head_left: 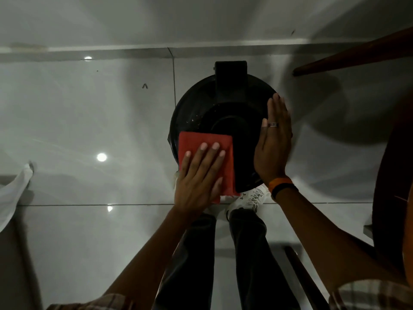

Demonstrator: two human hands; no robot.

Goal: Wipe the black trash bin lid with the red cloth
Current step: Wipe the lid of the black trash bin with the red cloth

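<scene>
Right, head view: wiping is in progress. Left hand lies flat, fingers spread, pressing the red cloth onto the near-left edge of the black trash bin lid. Right hand, open and flat, braces the lid's right edge. Specks toward the far left look like dust, probably. Next: sweep the cloth there, pressure even.

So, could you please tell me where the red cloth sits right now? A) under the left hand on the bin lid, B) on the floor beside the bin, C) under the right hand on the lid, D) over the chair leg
A: the left hand lies flat on the red cloth at the near-left part of the lid, while the right hand rests bare on its right edge.
</scene>
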